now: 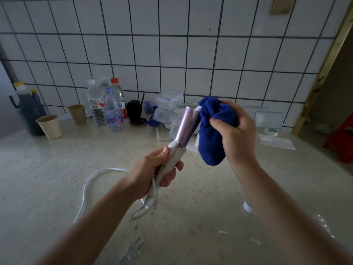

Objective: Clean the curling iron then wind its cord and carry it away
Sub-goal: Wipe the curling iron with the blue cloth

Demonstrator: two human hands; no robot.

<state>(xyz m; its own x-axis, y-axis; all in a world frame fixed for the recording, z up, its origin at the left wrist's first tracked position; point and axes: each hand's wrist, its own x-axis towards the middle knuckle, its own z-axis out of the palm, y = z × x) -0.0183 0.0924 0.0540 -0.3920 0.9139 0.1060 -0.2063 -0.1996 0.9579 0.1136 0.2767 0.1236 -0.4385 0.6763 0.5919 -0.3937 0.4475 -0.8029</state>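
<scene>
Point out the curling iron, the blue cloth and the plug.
curling iron (185, 125): head view, on the purple barrel.
blue cloth (212, 142): head view, on its hanging middle.
plug (131, 250): head view, on its pale body.

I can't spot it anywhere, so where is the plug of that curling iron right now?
The plug lies loose on the counter at the bottom of the head view, under the left forearm, at the end of the white cord.

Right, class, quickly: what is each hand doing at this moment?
Left hand: closed around the white handle of the curling iron.
Right hand: closed on the blue cloth, bunched beside the iron's purple barrel.
</scene>
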